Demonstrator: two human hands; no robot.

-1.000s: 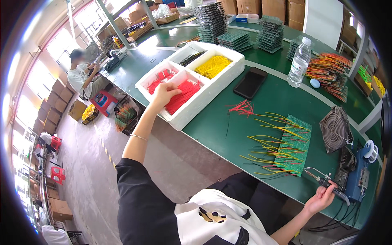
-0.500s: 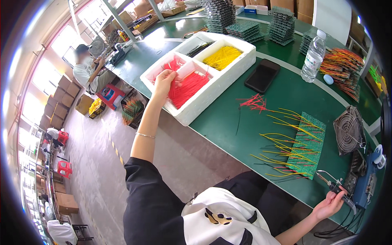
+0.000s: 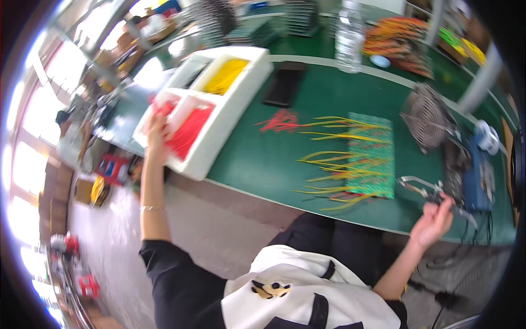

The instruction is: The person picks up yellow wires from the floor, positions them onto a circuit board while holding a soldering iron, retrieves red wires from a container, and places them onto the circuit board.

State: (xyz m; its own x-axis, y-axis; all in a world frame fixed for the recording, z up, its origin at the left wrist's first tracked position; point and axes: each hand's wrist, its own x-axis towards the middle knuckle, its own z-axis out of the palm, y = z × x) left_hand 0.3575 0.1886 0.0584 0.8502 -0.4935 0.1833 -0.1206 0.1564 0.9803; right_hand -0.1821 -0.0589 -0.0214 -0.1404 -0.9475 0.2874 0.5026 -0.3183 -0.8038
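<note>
Overall, table: long green bench [image 3: 263, 159], running across the view, blurred by motion.
Foam tray: white box [image 3: 241, 96] with 4 compartments, at the bench's left edge; yellow wires [image 3: 226, 75] fill 1 compartment, red wires [image 3: 189, 129] the near one.
Board: green panel [image 3: 372, 156] right of centre, yellow leads fanning out to its left.
Loose bundle: red wire clump [image 3: 280, 120] between tray and board.
Phone: dark slab [image 3: 285, 83] beside the tray.
Left hand [image 3: 155, 134]: reaches into the red compartment, fingers on the wires; closure unclear.
Right hand [image 3: 435, 222]: at the bench's near edge, fingers curled around a metal tool [image 3: 424, 189].
</note>
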